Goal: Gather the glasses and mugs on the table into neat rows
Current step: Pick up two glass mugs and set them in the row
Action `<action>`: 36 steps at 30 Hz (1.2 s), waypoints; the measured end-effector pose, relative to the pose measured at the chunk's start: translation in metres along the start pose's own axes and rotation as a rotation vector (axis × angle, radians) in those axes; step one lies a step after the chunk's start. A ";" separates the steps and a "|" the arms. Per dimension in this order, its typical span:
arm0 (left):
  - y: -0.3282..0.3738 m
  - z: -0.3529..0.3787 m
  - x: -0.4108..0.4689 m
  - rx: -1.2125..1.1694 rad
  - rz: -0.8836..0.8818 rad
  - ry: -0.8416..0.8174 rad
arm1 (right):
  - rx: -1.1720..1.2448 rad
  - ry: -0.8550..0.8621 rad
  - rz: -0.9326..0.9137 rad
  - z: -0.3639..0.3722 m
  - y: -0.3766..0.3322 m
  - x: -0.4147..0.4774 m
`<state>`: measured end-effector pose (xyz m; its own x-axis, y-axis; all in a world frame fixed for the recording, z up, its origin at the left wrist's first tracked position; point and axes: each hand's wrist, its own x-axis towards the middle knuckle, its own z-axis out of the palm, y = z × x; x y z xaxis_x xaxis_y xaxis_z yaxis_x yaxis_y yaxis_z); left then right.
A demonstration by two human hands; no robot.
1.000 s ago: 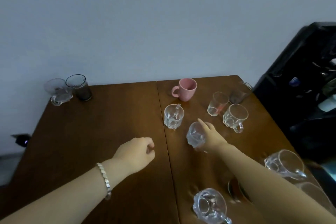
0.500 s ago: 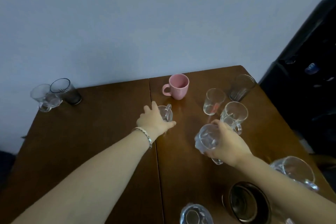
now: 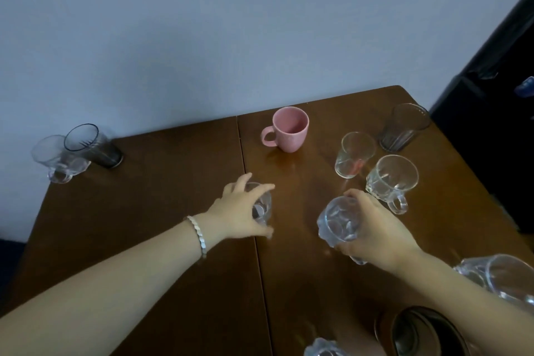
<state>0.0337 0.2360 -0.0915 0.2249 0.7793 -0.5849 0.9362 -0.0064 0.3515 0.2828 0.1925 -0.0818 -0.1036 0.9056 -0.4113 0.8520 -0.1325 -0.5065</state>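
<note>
My left hand (image 3: 239,211) grips a small clear glass mug (image 3: 262,209) near the table's middle seam. My right hand (image 3: 375,232) holds another clear glass mug (image 3: 339,222), tilted just above the table. A pink mug (image 3: 290,130) stands at the back centre. Right of it are a clear tumbler (image 3: 354,157), a smoky tall glass (image 3: 404,127) and a clear handled mug (image 3: 391,179). At the back left corner a dark glass (image 3: 92,146) stands beside a clear mug (image 3: 55,159).
The brown wooden table (image 3: 161,211) has a seam down its middle. A clear mug (image 3: 502,277) lies at the right edge, a dark mug (image 3: 419,332) and another clear glass (image 3: 325,349) sit near the front. A black cabinet (image 3: 497,124) stands to the right.
My left hand reached forward and closed on the small glass mug, then drew it slightly nearer. My right hand lifted its mug and keeps holding it.
</note>
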 end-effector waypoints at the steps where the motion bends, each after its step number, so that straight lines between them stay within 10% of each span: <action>1: -0.002 0.004 -0.002 -0.083 -0.055 0.070 | -0.007 -0.008 0.003 0.003 -0.004 -0.001; 20: -0.159 -0.091 -0.027 -0.288 -0.197 0.648 | 0.049 0.024 -0.120 0.059 -0.166 0.050; 36: -0.257 -0.145 0.064 -0.256 -0.274 0.649 | 0.132 0.188 -0.082 0.114 -0.307 0.205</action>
<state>-0.2315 0.3783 -0.1128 -0.2858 0.9456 -0.1551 0.8258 0.3252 0.4608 -0.0590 0.3730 -0.0972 -0.0623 0.9729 -0.2228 0.7692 -0.0955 -0.6318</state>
